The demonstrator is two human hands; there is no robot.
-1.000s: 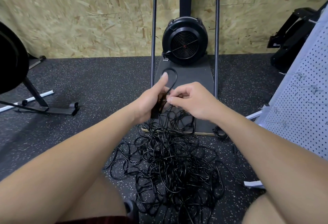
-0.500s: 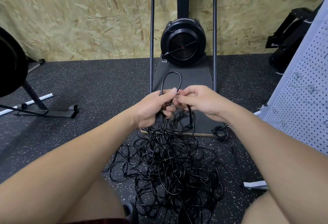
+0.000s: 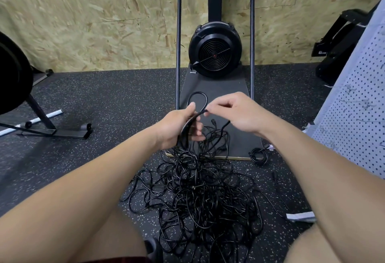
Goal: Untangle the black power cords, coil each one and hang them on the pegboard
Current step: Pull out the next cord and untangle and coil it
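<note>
A big tangle of black power cords [image 3: 200,198] lies on the speckled floor between my knees. My left hand [image 3: 177,125] grips a folded bundle of one black cord [image 3: 198,100], whose loop sticks up above my fingers. My right hand [image 3: 233,112] pinches the same cord just to the right of the left thumb, and a strand runs down from it into the pile. One small coiled cord [image 3: 259,155] sits apart on the floor to the right. The white pegboard [image 3: 358,104] with wire hooks leans at the right edge.
A fan machine [image 3: 214,51] on a dark base plate [image 3: 239,137] with two upright bars stands straight ahead against the chipboard wall. A black stand with a foot [image 3: 54,132] is at the left. A white strip [image 3: 301,217] lies by my right knee.
My right hand has drawn away to the right from the left hand, pulling a length of cord out between them. The loop above my left hand stays up.
</note>
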